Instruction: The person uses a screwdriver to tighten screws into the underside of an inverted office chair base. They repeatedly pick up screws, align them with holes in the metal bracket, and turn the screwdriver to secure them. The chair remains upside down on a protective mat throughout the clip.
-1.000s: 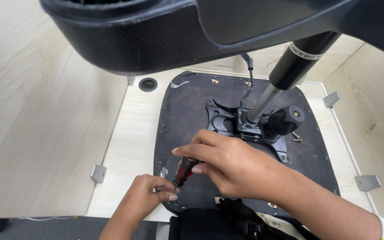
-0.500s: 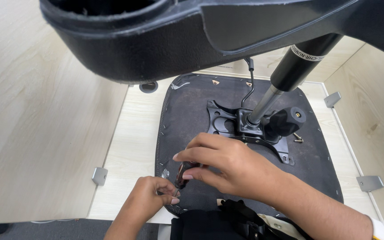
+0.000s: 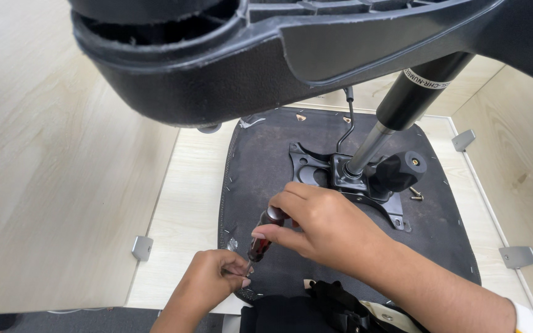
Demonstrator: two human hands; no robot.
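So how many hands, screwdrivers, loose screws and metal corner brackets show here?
Hands: 2, left hand and right hand
Screwdriver: 1, in the right hand
Loose screws: 2, on the seat underside
Corner brackets: 3 ()
Total: 8

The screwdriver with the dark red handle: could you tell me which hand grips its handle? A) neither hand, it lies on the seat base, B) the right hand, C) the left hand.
B: the right hand wraps the handle of the screwdriver, while the left hand pinches at its tip on the edge of the black seat underside.
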